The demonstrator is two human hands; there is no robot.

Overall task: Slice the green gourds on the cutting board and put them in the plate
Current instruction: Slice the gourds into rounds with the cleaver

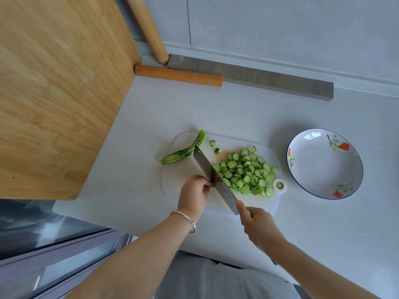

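right hand: nearest; grip wrapped round the cleaver handle, forefinger up along the blade's back.
left hand: grip curled, fingertips pinching a gourd stub against the blade's side; stub mostly hidden, looks like a short end only.
cleaver: blade down on the cutting board, edge at the stub, tip reaching the whole gourd.
slices: big heap of rounds on the board just right of the blade; two strays further back; one sits in the board's handle hole.
plate: on the desk just right of the board, nothing in it.
whole gourd: uncut, on the board's far left corner, one end overhanging onto the desk.
progress: roughly mid-task; this gourd nearly done, one gourd left to cut, no slices moved to the plate yet.
far: long knife by the wall; wooden board and rolling pin at left.
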